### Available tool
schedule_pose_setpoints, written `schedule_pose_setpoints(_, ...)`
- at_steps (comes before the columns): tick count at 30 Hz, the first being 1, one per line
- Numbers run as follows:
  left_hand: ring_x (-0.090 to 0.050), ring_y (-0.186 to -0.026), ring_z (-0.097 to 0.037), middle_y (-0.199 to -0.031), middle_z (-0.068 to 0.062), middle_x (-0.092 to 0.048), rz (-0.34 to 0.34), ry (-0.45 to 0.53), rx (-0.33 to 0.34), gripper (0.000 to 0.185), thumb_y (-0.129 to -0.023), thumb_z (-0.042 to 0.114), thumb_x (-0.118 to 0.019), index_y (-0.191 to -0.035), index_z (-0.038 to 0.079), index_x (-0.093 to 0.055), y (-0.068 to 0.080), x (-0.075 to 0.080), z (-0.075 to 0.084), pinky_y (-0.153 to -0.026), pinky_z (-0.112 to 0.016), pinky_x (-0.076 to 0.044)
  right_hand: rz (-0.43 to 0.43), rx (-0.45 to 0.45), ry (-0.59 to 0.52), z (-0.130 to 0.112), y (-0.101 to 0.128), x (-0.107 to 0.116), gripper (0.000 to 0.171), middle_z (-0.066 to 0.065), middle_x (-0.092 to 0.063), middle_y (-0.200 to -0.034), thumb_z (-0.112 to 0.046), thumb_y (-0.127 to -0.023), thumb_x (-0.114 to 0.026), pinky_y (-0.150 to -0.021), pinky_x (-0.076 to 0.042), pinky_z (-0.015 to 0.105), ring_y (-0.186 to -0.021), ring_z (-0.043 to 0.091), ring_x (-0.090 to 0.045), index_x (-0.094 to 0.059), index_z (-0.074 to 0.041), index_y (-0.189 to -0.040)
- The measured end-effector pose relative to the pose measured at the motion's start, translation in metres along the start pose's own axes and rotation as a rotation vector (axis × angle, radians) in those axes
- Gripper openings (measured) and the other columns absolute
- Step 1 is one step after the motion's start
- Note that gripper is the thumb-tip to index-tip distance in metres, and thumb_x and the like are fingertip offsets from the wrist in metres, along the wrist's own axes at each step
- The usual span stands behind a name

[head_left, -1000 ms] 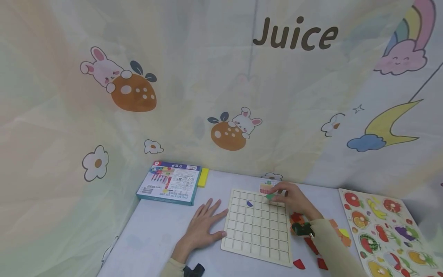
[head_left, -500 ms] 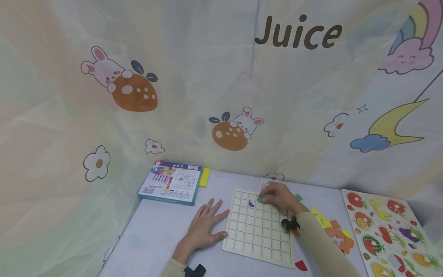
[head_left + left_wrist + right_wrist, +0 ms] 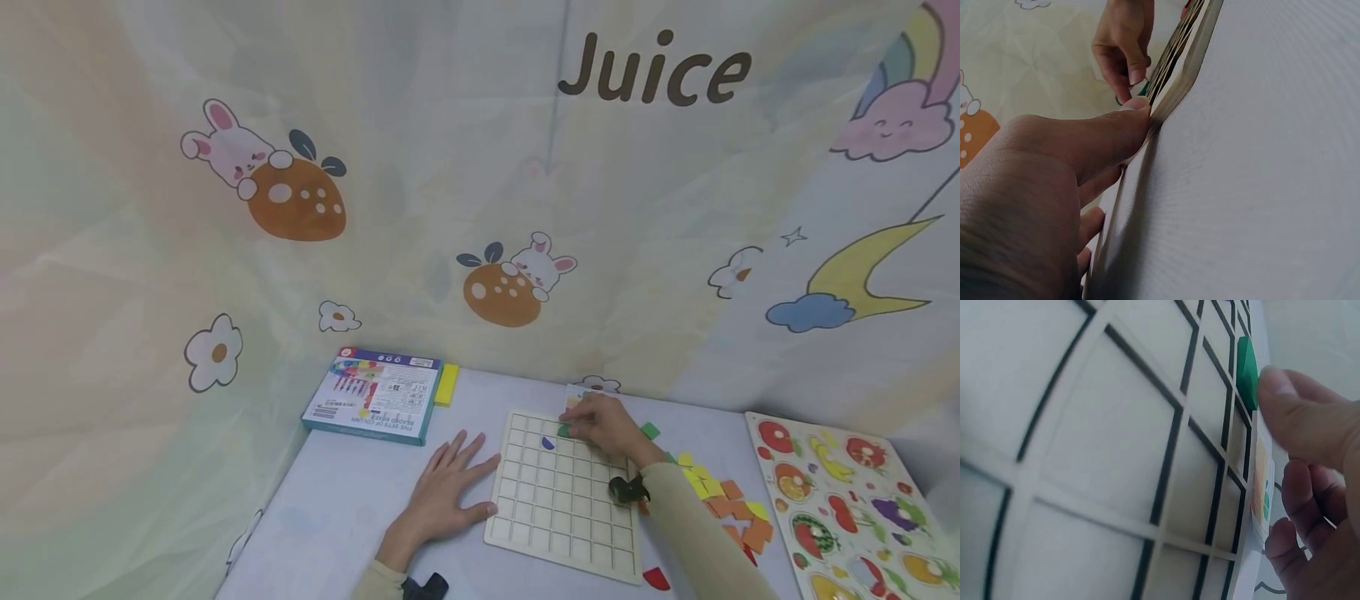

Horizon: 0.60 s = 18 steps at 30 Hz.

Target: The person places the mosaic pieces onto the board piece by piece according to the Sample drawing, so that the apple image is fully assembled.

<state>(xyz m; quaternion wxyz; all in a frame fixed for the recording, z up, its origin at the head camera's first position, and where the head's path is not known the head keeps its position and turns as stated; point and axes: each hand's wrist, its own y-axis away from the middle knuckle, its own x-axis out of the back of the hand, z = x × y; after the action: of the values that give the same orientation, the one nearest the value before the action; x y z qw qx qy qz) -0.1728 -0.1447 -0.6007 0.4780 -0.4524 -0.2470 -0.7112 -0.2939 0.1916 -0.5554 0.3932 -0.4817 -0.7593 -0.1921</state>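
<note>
A pale board with a raised grid of square cells [image 3: 555, 500] lies on the white table. Between thumb and fingertip, my right hand [image 3: 607, 425] pinches a small green piece [image 3: 1247, 374] at the board's far rows. Just left of that piece, a blue half-round piece [image 3: 548, 443] sits in a cell. My left hand [image 3: 446, 492] is spread beside the board, its fingers straight. In the left wrist view its thumb [image 3: 1113, 134] touches the board's side edge. Partly behind the right hand, a printed picture card [image 3: 1262, 487] stands at the board's far edge.
Loose yellow pieces [image 3: 697, 479], orange pieces [image 3: 757, 533] and a red piece [image 3: 656, 578] lie right of the board. A fruit puzzle board [image 3: 840, 500] is at far right. A boxed toy [image 3: 375, 396] and a yellow block [image 3: 446, 385] lie at back left.
My right hand has moved left along the board's far rows with the green piece, closer to the blue piece, then stayed nearly still. My left hand has kept its place.
</note>
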Motion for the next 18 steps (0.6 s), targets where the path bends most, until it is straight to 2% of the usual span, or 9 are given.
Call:
schedule_pose_setpoints(3,-0.013,-0.166,-0.033,-0.176,0.002,-0.026,0.004,0.005,0.001,0.074,-0.094,0.071,-0.061,-0.159,0.037,-0.049,-0.0002,0.0010,0.0011,-0.129,-0.061,-0.013,0.006,0.010,0.009,-0.0021,0.0012,0.0004,0.020,0.005,-0.078,-0.111,-0.016,-0.089,-0.086,-0.100,-0.053,0.054,-0.112,0.031,-0.072,-0.084,-0.014,-0.109)
schedule_pose_setpoints(6,-0.014,-0.166,-0.034,-0.176,0.002,-0.027,0.004,0.006,0.003,0.074,-0.094,0.071,-0.061,-0.159,0.037,-0.049,-0.0001,0.0003,0.0010,-0.129,-0.061,-0.013,0.010,0.015,0.037,-0.0033,0.0022,0.0001,0.018,0.005,-0.078,-0.109,-0.021,-0.088,-0.087,-0.100,-0.052,0.056,-0.110,0.031,-0.071,-0.084,-0.014,-0.105)
schedule_pose_setpoints(13,-0.014,-0.166,-0.034,-0.176,0.004,-0.027,0.008,-0.018,0.006,0.075,-0.094,0.075,-0.058,-0.159,0.039,-0.048,-0.0008,-0.0022,-0.0005,-0.129,-0.061,-0.014,0.039,-0.010,0.094,-0.0021,0.0048,0.0005,0.014,-0.008,-0.075,-0.093,-0.026,-0.084,-0.091,-0.090,-0.050,0.043,-0.094,0.015,-0.065,-0.086,-0.021,-0.096)
schedule_pose_setpoints(18,-0.014,-0.166,-0.033,-0.176,0.004,-0.026,0.009,-0.026,0.008,0.074,-0.094,0.075,-0.058,-0.159,0.040,-0.048,-0.0007,-0.0028,-0.0007,-0.129,-0.061,-0.014,0.057,-0.014,0.088,-0.0042,0.0052,0.0002,0.013,-0.006,-0.072,-0.090,-0.024,-0.084,-0.091,-0.082,-0.048,0.039,-0.088,0.014,-0.062,-0.086,-0.018,-0.094)
